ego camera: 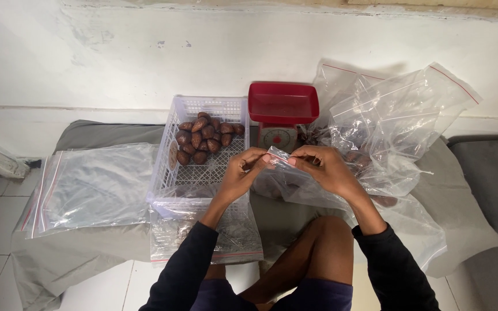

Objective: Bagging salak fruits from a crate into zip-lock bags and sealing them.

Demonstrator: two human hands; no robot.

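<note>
My left hand [243, 170] and my right hand [324, 167] pinch the top edge of a clear zip bag [295, 187] between them, fingertips nearly meeting above my knee. The bag hangs down in front of me; its contents are hard to make out. Just behind my left hand stands a white lattice basket [171, 173] with several brown scaly fruits [203, 138] heaped at its far end.
A small kitchen scale with a red tray [282, 103] stands against the wall. Filled and empty clear bags [393, 121] pile at the right. A stack of flat zip bags [90, 187] lies at the left, another [237, 239] under the basket. Grey cloth [87, 253] covers the floor.
</note>
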